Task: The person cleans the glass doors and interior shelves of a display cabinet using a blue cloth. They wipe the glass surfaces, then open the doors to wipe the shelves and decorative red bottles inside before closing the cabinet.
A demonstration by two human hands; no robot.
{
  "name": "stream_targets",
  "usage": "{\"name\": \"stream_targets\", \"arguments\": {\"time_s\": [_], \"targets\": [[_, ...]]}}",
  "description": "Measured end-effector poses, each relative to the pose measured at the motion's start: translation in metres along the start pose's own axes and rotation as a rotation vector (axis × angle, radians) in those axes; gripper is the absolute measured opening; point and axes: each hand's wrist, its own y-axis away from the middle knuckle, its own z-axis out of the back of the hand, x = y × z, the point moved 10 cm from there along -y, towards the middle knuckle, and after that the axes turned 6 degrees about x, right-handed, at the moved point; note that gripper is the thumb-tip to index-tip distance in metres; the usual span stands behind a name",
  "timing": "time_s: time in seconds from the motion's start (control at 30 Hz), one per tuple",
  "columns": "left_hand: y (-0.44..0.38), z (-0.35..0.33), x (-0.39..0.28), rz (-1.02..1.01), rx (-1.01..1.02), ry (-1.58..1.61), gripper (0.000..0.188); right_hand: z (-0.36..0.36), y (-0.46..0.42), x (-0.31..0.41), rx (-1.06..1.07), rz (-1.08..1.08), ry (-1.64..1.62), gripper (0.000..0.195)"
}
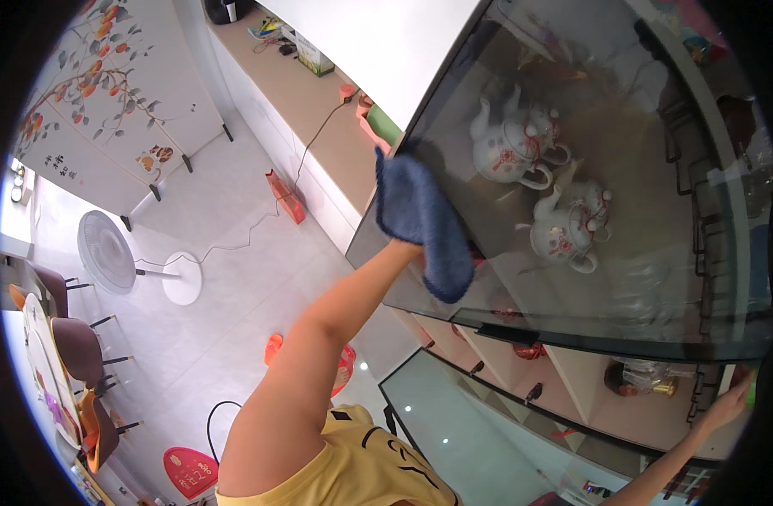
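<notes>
A blue cloth (418, 202) drapes over my left hand (410, 249), whose fingers are hidden beneath it; only the wrist shows. The cloth lies against a dark-tinted glass cabinet door (437, 297), near its frame edge. Behind the glass stand white teapots with red designs, one higher (503, 152) and one lower (554, 237), each seen doubled. Far to the right, my right hand (731, 405) reaches to the picture's rim beside a green thing (751, 389). The rim cuts that thing off, and the grip on it is unclear.
Below the door are open shelves (563, 379) holding ornaments. A second glass door (450, 417) hangs at the bottom. To the left are a white standing fan (105, 253), its cable on the floor, a red bag (285, 197), chairs (77, 351) and a long ledge (323, 120) bearing boxes.
</notes>
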Motion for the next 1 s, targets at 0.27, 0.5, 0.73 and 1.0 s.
{"name": "stream_targets", "arguments": {"time_s": [0.27,0.5,0.73,1.0], "targets": [[0.056,-0.019,-0.022,0.157,0.18,0.196,0.04,-0.006,-0.003,0.0,0.044,-0.11,-0.007,0.057],[-0.13,0.127,-0.181,-0.359,-0.166,0.334,0.043,-0.012,-0.002,0.006,0.036,-0.118,0.145,0.06],[-0.259,0.256,-0.268,-0.679,-0.544,0.227,0.059,-0.01,-0.002,0.008,0.07,-0.141,0.04,0.056],[-0.165,0.144,-0.133,-0.376,-0.367,0.131,0.052,0.002,0.008,0.008,-0.016,-0.128,0.025,0.052]]}}
